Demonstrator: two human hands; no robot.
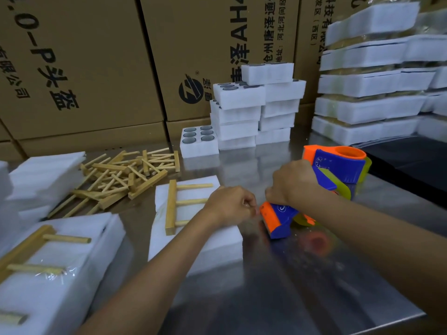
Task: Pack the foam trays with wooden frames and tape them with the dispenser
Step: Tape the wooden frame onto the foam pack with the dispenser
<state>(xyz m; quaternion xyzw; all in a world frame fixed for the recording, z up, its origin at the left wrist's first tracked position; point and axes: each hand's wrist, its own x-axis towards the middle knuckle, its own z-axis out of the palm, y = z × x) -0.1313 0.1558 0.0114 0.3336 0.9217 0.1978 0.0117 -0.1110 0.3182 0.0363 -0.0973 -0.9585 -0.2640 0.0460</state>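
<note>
The dispenser (278, 220) lay on the steel table (302, 274) just right of the foam tray (193, 247), its body blue with an orange front edge and a yellow-green guard behind. The right hand (294, 182) was curled over its top, gripping it. The left hand (231, 206) sat at the tray's right edge with its fingers bunched together at the dispenser's mouth, as if pinching tape, though the tape itself could not be made out. The tray was a white foam block lying flat in the middle of the table, and on its top rested a wooden frame (180, 205): one flat pale bar with three round dowels running off to the right. A second dispenser (338, 165) of the same colours stood just behind the right hand. To the left lay a loose heap of frames (125, 175), and nearer the camera another tray (60, 274) with a frame under clear film. White foam blocks (256, 110) with round holes were stacked at the back, wrapped packs (375, 81) rose at the right, and cartons (84, 68) stood behind.
</note>
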